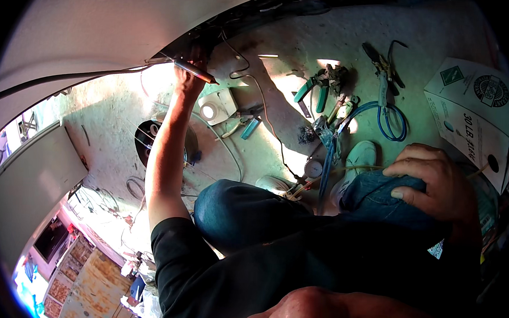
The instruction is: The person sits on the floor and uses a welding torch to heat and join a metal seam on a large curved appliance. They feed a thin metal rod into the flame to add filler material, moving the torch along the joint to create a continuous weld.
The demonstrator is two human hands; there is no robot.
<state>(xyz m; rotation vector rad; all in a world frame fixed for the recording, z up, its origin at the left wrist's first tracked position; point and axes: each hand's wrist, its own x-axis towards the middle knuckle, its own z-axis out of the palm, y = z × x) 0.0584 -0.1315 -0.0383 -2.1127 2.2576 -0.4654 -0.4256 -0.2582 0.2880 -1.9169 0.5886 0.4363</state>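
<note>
My left arm stretches forward to the lower edge of a large pale appliance panel. My left hand is at the dark opening under that edge, its fingers lost in shadow. Across the back of the hand lies a slim coppery cylinder with a tapered tip; whether the fingers hold anything is hidden. A thin dark cable runs from the opening down to the floor. My right hand rests over my jeans-covered right knee, fingers loosely spread and holding nothing.
Green-handled pliers, further pliers, a coiled blue hose and a round gauge lie ahead of my feet. A white box stands at right. Near my left forearm are a small white device and a black round object.
</note>
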